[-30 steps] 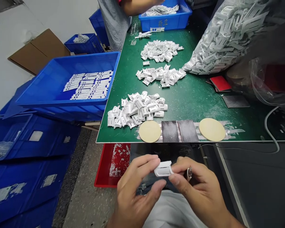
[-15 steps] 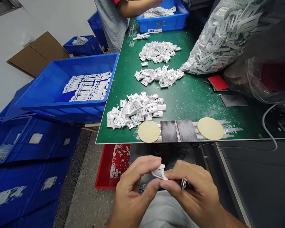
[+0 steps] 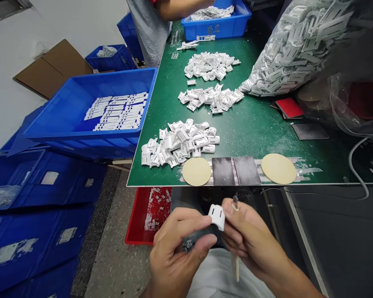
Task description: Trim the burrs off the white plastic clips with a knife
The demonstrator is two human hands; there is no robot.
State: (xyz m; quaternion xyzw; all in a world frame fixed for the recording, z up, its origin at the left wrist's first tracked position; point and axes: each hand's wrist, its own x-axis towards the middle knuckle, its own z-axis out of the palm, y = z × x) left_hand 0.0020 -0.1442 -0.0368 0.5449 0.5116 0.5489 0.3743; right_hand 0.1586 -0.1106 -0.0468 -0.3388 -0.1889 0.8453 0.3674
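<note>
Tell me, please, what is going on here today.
The right hand holds a small curved white part and a slim tool, while the left hand touches the part's edge. Beyond them, heaps of white pieces lie on a green table, and another person's arm extends by a blue bin.

White pc [image 3: 217, 217] has been turned — slotted outer face now shown, vs. hollow side prev. Tool [image 3: 237, 269] has been swung round in R hand [image 3: 248, 234] — dark tip now up, pale handle exposed below. Thumb of L hand [image 3: 178, 244] has been moved clear of pc.
</note>
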